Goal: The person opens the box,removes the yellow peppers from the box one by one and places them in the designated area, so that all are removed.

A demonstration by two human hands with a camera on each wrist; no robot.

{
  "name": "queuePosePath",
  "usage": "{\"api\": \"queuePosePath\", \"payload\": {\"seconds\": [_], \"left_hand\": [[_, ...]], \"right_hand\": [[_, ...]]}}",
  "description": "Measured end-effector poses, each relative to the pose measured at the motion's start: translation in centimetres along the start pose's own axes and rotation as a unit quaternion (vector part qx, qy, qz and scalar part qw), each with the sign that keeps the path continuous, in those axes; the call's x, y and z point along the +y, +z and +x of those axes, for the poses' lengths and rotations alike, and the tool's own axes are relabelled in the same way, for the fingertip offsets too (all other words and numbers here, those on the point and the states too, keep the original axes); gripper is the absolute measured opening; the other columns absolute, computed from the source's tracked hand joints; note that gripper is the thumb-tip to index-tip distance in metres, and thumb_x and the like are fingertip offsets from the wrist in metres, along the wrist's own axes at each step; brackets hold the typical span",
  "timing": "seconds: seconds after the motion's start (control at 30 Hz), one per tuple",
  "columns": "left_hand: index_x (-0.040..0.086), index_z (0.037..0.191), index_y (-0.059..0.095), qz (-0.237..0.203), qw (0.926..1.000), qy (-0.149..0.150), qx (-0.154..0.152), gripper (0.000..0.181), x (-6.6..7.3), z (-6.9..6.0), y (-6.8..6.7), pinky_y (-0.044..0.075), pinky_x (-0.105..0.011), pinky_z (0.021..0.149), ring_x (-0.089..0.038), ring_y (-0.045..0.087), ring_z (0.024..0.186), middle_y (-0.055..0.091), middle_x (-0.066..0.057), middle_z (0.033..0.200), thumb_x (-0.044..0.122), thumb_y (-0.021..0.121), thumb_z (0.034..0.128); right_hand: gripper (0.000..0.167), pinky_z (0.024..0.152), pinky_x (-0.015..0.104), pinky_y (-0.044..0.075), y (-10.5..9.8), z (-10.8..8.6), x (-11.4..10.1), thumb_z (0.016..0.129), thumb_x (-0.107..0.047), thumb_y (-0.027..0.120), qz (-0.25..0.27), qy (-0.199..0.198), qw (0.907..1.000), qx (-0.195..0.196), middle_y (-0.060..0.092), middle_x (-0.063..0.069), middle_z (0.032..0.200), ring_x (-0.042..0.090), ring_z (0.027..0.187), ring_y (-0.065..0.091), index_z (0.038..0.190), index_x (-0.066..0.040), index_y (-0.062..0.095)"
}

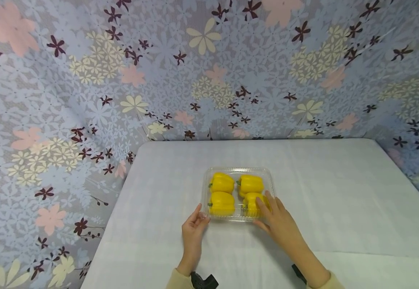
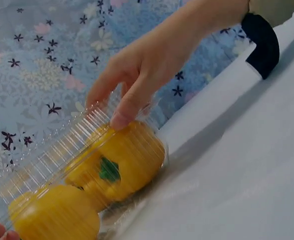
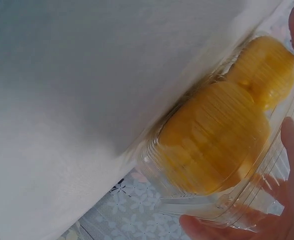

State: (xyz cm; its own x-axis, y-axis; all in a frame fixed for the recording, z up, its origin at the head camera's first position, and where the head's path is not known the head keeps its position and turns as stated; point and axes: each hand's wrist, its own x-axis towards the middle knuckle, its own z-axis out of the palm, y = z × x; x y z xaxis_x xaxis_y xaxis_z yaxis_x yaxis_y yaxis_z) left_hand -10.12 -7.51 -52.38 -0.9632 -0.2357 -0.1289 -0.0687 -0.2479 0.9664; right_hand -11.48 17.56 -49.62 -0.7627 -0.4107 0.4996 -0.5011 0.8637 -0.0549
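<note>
On cloth (image 1: 159,180), tray (image 1: 238,206) longest sideways, pepper stems (image 1: 210,204) leftward; left hand (image 1: 194,228) apparently gripping tray, right hand (image 1: 281,220) spread.

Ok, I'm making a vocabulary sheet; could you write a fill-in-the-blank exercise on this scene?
The clear container holds ____ peppers.
The peppers are coloured ____.
The left hand holds the container's near ____ corner.
In the head view, the right hand partly hides the near ____ pepper.
Missing words: four; yellow; left; right.
</note>
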Motion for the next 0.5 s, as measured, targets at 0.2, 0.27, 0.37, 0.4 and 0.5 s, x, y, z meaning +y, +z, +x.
{"api": "queuePosePath", "payload": {"seconds": [0.2,0.27,0.37,0.4,0.5], "left_hand": [[-0.012,0.129,0.051,-0.029,0.999,-0.034,0.009,0.044,0.13,-0.07,0.1,0.055,-0.017,0.078,-0.003,0.065,0.078,0.061,0.006,0.08,-0.002,0.06,0.0879],[-0.014,0.124,0.053,-0.033,0.9987,-0.039,0.009,0.038,0.18,0.0,0.07,0.056,-0.018,0.077,-0.004,0.066,0.077,0.064,0.005,0.081,-0.001,0.059,0.0888],[-0.016,0.116,0.056,-0.039,0.998,-0.048,0.017,0.033,0.2,0.09,0.08,0.057,-0.02,0.075,-0.006,0.067,0.075,0.068,0.003,0.081,0.0,0.062,0.0878],[-0.016,0.113,0.056,-0.043,0.9976,-0.05,0.02,0.031,0.2,0.12,0.1,0.058,-0.021,0.074,-0.007,0.068,0.074,0.069,0.002,0.08,0.0,0.063,0.0872],[-0.014,0.109,0.058,-0.049,0.9965,-0.06,0.031,0.027,0.18,0.19,0.22,0.058,-0.022,0.072,-0.008,0.068,0.072,0.069,0.001,0.078,0.0,0.063,0.0862]], "right_hand": [[0.066,0.07,0.049,0.057,0.29,0.01,0.06,0.083,-0.05,0.062,-0.006,-0.014,0.9998,0.016,0.05,0.031,0.128,0.05,0.097,0.059,0.126,-0.001,0.055],[0.064,0.069,0.049,0.057,0.4,0.02,0.07,0.087,-0.053,0.055,-0.009,-0.017,0.9996,0.023,0.05,0.032,0.127,0.05,0.095,0.059,0.125,-0.001,0.055],[0.065,0.066,0.049,0.057,0.5,0.04,-0.01,0.092,-0.057,0.037,-0.015,-0.018,0.9993,0.03,0.051,0.031,0.125,0.05,0.092,0.06,0.123,-0.002,0.053],[0.066,0.065,0.048,0.057,0.55,0.05,-0.04,0.093,-0.057,0.032,-0.018,-0.018,0.9992,0.031,0.051,0.031,0.124,0.05,0.091,0.06,0.122,-0.002,0.052],[0.068,0.062,0.047,0.057,0.65,0.15,-0.17,0.094,-0.057,0.02,-0.031,-0.018,0.9988,0.034,0.052,0.031,0.122,0.05,0.089,0.06,0.12,-0.002,0.051]]}}
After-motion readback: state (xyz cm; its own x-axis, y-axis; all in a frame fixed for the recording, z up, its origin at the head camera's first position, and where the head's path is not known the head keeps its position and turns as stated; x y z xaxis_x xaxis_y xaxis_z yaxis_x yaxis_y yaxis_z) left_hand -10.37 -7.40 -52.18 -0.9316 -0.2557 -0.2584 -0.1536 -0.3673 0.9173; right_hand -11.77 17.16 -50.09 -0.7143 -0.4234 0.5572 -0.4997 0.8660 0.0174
